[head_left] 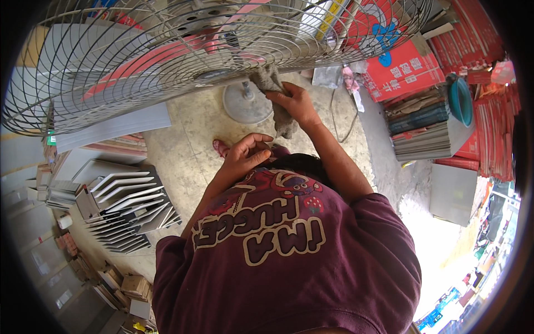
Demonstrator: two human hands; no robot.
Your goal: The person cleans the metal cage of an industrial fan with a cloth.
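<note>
At the far left, thin pale slabs [130, 195] stand on edge in a close row on the floor [186, 153], with a flat grey panel [119, 127] lying beyond them. Above that panel begins the wide wire guard [167, 83] of a fan, which sweeps across the top of the view, tilted, with pink blades [147, 60] behind its rings. Nearer the middle, the left hand [246, 153] hangs in front of the person's maroon printed T-shirt [283, 239], well apart from the guard; its grip is narrow, the fingers bent toward the thumb, and I cannot tell whether anything lies inside. A reddish shoe [220, 148] shows just beside that hand. Next comes a round, pale grey base [236, 108] on the floor below the guard's rim. Right of the base is the grey-brown cloth [285, 123], its upper end at the guard's lower edge and its lower end hanging loose. The right hand [296, 104] has its grip closed around the middle of this cloth, thumb on top. Farther right, a dark cable [347, 131] curves over the floor, then come red cartons [405, 72] and a teal basin [460, 103] tipped on its side.
</note>
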